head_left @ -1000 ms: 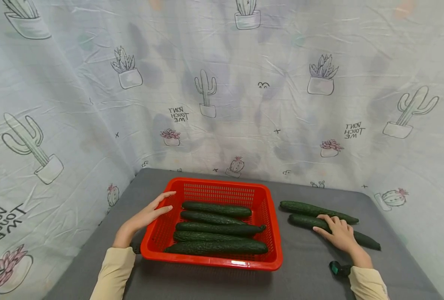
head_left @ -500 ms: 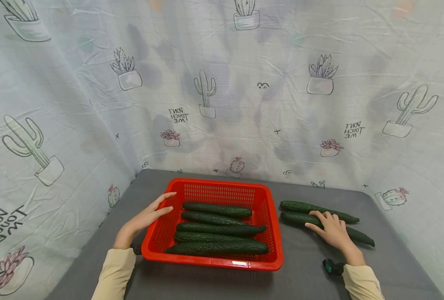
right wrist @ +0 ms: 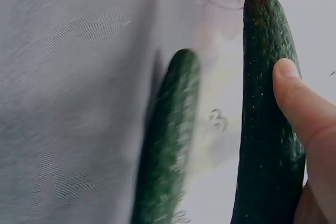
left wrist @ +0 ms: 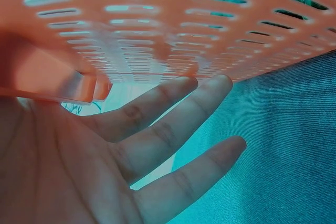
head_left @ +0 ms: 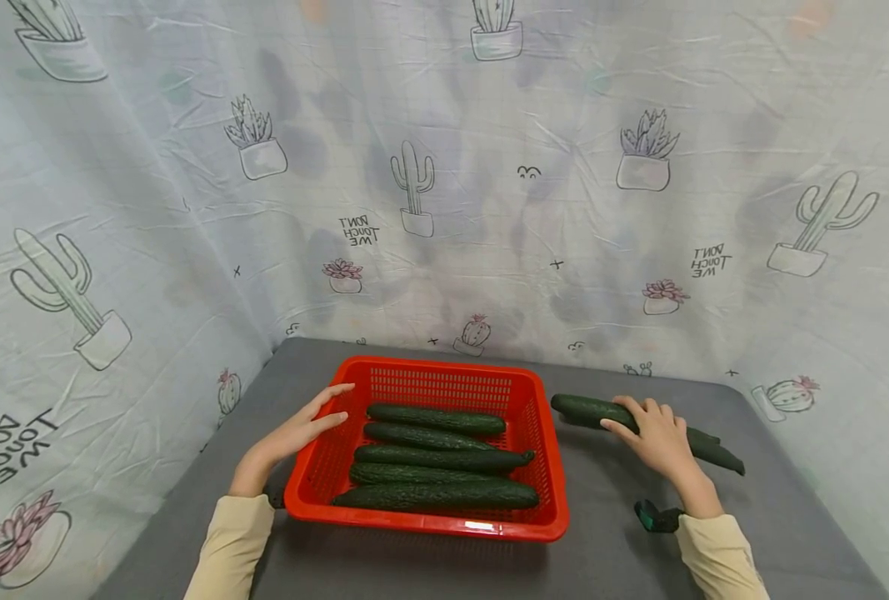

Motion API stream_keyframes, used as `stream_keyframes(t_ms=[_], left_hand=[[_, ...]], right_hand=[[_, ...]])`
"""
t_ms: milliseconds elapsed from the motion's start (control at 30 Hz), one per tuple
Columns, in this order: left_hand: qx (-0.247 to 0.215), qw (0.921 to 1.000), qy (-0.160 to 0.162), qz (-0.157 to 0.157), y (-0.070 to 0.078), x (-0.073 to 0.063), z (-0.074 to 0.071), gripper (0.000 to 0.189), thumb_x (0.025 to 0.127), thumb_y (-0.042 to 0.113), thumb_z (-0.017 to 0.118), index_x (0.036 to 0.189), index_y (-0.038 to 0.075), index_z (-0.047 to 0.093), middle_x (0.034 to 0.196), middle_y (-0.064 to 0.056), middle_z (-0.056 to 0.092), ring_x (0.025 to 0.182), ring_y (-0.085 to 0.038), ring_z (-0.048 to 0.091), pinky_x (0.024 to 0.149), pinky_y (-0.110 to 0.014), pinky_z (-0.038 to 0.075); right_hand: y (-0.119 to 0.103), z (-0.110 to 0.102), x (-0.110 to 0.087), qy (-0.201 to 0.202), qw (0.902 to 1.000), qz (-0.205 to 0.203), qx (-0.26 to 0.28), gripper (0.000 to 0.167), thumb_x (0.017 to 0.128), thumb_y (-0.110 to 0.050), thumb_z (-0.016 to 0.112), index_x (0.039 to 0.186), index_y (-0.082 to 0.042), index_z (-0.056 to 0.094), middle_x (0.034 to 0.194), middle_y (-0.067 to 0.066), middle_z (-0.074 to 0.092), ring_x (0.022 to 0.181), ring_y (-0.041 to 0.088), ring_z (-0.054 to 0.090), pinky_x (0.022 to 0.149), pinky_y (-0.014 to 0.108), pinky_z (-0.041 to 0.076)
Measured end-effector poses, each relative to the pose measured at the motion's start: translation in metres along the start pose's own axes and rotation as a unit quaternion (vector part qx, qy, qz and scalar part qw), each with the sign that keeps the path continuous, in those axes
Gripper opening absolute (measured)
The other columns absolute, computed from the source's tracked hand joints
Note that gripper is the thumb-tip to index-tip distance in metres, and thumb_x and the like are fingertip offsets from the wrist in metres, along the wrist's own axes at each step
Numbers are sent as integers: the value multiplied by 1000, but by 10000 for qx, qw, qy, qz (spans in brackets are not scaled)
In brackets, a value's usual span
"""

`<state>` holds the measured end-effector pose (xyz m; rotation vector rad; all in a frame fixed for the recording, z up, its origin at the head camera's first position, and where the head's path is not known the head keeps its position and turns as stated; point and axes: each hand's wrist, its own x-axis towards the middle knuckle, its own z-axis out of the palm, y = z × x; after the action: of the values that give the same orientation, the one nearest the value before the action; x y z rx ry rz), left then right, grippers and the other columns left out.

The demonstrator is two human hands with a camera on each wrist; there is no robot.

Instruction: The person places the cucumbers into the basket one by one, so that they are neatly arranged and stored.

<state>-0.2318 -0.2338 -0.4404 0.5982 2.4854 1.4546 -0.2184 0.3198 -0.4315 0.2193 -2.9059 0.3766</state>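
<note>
My right hand (head_left: pixel 663 437) grips a long dark green cucumber (head_left: pixel 586 407) right of the basket. In the right wrist view the thumb (right wrist: pixel 300 100) lies along the held cucumber, which is raised off the table. A second cucumber (right wrist: pixel 170 145) lies below it on the grey cloth; in the head view the held one mostly covers it. At the left end of the red plastic basket (head_left: pixel 481 527), my left hand (head_left: pixel 290 435) rests at the rim with fingers extended. The left wrist view shows straight fingers (left wrist: pixel 168 132) against the slotted wall. Several cucumbers (head_left: pixel 437 497) lie side by side inside the basket.
A grey cloth (head_left: pixel 414 575) covers the table. Pale curtains (head_left: pixel 481 208) printed with potted cacti hang behind and at both sides. A small black device (head_left: pixel 656 517) is worn at the right wrist.
The right hand has lifted its cucumber and shifted it left and away from the body, so it now overlaps the other one. The left hand and basket have stayed in place.
</note>
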Motion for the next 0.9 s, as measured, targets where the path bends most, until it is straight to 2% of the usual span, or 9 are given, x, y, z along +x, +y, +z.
stream_keyframes(t_ms=[200,367,500,900], left_hand=[[-42,10000,-28,-33,0,-1,0,54,97,25,46,145,14,23,151,-15,16,134,-40,21,99,-61,30],[-30,10000,-16,-32,0,0,0,53,98,22,45,145,14,23,151,-15,16,135,-40,21,100,-61,29],[9,10000,20,12,-1,1,0,52,98,21,45,145,13,23,150,-16,17,134,-40,22,99,-61,29],[-21,10000,8,42,-2,0,0,53,98,24,46,145,13,24,150,-15,17,134,-40,22,99,-61,30]], right_hand=[[-18,-18,7,76,9999,-20,-136,57,88,-54,53,128,-13,51,97,18,51,82,33,42,62,38,25],[-34,-35,12,124,9999,73,-85,60,88,-56,50,130,-12,48,98,20,51,82,35,43,61,40,26],[-45,-45,16,186,9998,-1,-38,62,88,-57,48,131,-12,48,100,21,51,85,37,43,62,39,26],[-83,-55,25,248,9991,-320,-91,58,87,-54,54,129,-15,51,97,18,51,87,36,43,69,45,29]])
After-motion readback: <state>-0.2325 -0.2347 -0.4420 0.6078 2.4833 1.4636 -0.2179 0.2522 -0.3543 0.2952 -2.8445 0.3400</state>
